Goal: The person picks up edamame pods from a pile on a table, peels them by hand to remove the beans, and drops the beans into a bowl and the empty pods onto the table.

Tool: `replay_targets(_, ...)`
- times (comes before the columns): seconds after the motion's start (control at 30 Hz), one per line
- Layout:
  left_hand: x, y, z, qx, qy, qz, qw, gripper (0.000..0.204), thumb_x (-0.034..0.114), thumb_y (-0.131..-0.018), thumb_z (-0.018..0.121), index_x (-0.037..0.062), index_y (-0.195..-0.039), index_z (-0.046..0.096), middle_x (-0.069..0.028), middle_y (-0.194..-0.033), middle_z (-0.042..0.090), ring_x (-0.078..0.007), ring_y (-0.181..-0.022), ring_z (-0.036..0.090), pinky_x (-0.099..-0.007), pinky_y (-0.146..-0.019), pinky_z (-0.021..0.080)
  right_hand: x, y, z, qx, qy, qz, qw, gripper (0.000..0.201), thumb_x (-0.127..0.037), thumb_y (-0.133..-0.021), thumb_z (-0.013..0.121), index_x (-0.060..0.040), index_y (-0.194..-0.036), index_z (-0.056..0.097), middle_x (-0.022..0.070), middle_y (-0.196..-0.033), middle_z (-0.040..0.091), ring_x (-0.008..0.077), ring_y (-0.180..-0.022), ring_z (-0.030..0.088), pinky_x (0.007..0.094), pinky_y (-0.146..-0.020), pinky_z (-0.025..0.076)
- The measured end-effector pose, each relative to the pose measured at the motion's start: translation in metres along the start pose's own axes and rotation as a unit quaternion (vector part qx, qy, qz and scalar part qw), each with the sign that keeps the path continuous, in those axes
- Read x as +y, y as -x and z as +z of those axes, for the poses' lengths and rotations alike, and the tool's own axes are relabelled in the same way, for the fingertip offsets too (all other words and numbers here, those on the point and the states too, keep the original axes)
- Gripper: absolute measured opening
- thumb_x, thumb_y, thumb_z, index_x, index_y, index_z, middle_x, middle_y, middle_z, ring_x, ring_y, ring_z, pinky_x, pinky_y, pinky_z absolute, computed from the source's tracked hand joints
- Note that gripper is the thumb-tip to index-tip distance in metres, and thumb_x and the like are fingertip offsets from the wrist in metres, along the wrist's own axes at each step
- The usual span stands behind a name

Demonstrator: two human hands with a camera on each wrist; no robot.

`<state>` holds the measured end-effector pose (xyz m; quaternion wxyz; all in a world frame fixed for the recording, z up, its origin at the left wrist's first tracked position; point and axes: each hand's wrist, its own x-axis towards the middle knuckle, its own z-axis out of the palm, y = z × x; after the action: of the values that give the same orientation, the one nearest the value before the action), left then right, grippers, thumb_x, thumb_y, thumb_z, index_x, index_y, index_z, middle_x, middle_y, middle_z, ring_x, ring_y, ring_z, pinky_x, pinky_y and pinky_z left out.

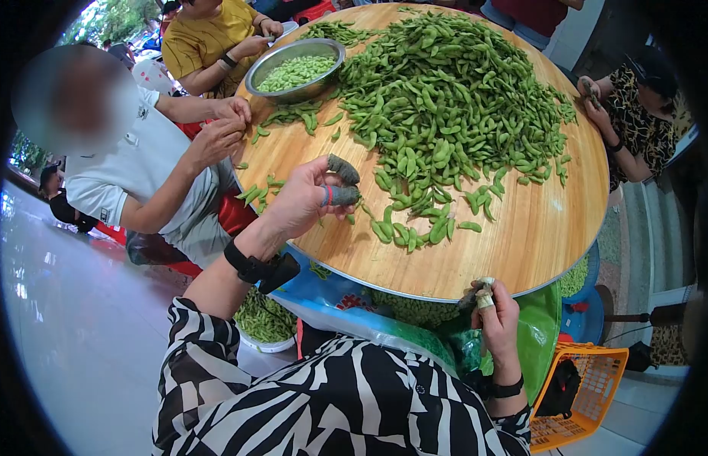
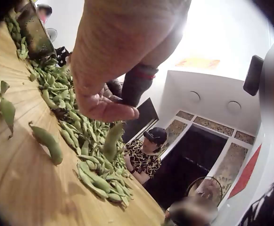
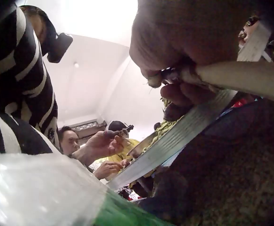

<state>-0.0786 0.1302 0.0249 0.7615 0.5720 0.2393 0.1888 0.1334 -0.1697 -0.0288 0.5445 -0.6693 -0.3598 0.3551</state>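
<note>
My left hand is over the near left part of the round wooden table, dark covers on its thumb and a finger. A green soybean pod hangs at its fingertips, pinched there in the left wrist view. Just past the table's near edge, my right hand has its fingers bent, with pale and dark wraps on the tips. I cannot tell whether anything lies between them. Loose soybean pods lie to the right of my left hand, in front of a big pile of pods.
A metal bowl of shelled beans stands at the far left. Other people sit around the table, handling pods. Below the near edge are a green plastic sheet, a bucket of pods and an orange crate at right.
</note>
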Motion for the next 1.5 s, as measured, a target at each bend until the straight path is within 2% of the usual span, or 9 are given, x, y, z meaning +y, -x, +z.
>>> replay_targets(0.2,0.007,0.011,-0.004,0.030,0.081,-0.022,0.996,0.026,0.000,-0.081,0.065,0.0001,-0.106,0.058,-0.0093,-0.090,0.065,-0.0177,-0.077,0.065,-0.0274,-0.064,0.052,-0.002,0.001,0.003,0.012,0.001,-0.004,1.000,0.017,-0.009,-0.092,0.050,0.0015,-0.104,0.057,0.0030,-0.075,0.059,0.0058,-0.049,0.048,0.0210,-0.045,0.038)
replay_targets(0.4,-0.018,0.011,-0.010,0.037,-0.039,0.037,0.998,0.018,-0.002,-0.078,0.065,-0.0003,-0.096,0.062,-0.0087,-0.092,0.066,-0.0185,-0.081,0.066,-0.0267,-0.067,0.053,-0.006,0.000,0.005,0.013,-0.002,-0.001,1.000,0.017,-0.006,-0.092,0.048,0.0018,-0.104,0.057,0.0026,-0.075,0.059,0.0054,-0.050,0.047,0.0207,-0.045,0.038)
replay_targets(0.5,-0.013,0.009,0.005,0.039,0.003,0.013,0.999,0.019,-0.003,-0.077,0.064,-0.0012,-0.096,0.062,-0.0112,-0.091,0.066,-0.0188,-0.082,0.066,-0.0287,-0.066,0.055,-0.007,0.001,0.002,-0.001,-0.011,0.018,1.000,0.017,-0.005,-0.091,0.049,0.0016,-0.105,0.057,0.0017,-0.075,0.058,0.0053,-0.050,0.048,0.0204,-0.045,0.037)
replay_targets(0.7,-0.017,0.000,0.062,-0.072,0.109,0.003,0.991,0.017,-0.003,-0.077,0.061,-0.0036,-0.094,0.060,-0.0177,-0.090,0.066,-0.0244,-0.081,0.067,-0.0345,-0.065,0.059,-0.029,-0.004,0.014,0.006,-0.136,0.042,0.990,0.020,-0.009,-0.089,0.055,0.0020,-0.105,0.056,0.0019,-0.064,0.052,0.0074,-0.045,0.045,0.0205,-0.041,0.030)
replay_targets(0.77,-0.023,-0.001,0.082,-0.142,0.116,-0.024,0.983,0.017,-0.002,-0.078,0.060,-0.0038,-0.094,0.060,-0.0175,-0.089,0.066,-0.0267,-0.082,0.067,-0.0347,-0.067,0.059,-0.031,-0.011,0.012,-0.035,-0.170,0.057,0.983,0.023,-0.008,-0.089,0.057,0.0027,-0.109,0.054,0.0045,-0.078,0.060,0.0076,-0.053,0.053,0.0194,-0.041,0.033)
replay_targets(0.97,-0.039,-0.006,0.125,-0.153,0.190,-0.062,0.968,0.017,-0.001,-0.080,0.059,-0.0037,-0.097,0.058,-0.0151,-0.086,0.064,-0.0262,-0.079,0.066,-0.0358,-0.065,0.058,-0.034,-0.013,0.022,-0.098,-0.232,0.066,0.965,0.027,-0.010,-0.088,0.060,0.0026,-0.111,0.053,0.0079,-0.083,0.061,0.0134,-0.057,0.062,0.0184,-0.039,0.036)
replay_targets(1.13,-0.040,-0.006,0.133,-0.123,0.286,-0.103,0.945,0.015,-0.004,-0.079,0.061,-0.0014,-0.094,0.061,-0.0106,-0.080,0.061,-0.0199,-0.067,0.062,-0.0307,-0.056,0.055,-0.024,-0.015,0.014,-0.087,-0.322,0.126,0.934,0.016,-0.007,-0.088,0.059,0.0008,-0.101,0.055,0.0054,-0.074,0.059,0.0067,-0.049,0.050,0.0186,-0.040,0.035)
replay_targets(1.33,-0.053,-0.004,0.138,-0.104,0.046,-0.064,0.991,0.024,0.001,-0.079,0.069,0.0001,-0.102,0.061,-0.0050,-0.084,0.063,-0.0128,-0.070,0.062,-0.0263,-0.057,0.053,-0.035,-0.017,0.014,0.003,-0.265,0.081,0.961,0.011,-0.003,-0.086,0.054,0.0004,-0.097,0.057,0.0016,-0.061,0.053,0.0061,-0.045,0.043,0.0200,-0.040,0.034)
replay_targets(1.5,-0.049,0.000,0.139,-0.133,0.005,-0.104,0.986,0.020,-0.003,-0.081,0.065,-0.0004,-0.101,0.062,-0.0064,-0.087,0.066,-0.0125,-0.072,0.063,-0.0247,-0.057,0.053,-0.027,-0.018,0.011,0.002,-0.211,0.060,0.976,0.011,-0.003,-0.086,0.054,0.0006,-0.096,0.058,0.0005,-0.061,0.052,0.0057,-0.045,0.043,0.0204,-0.041,0.033)
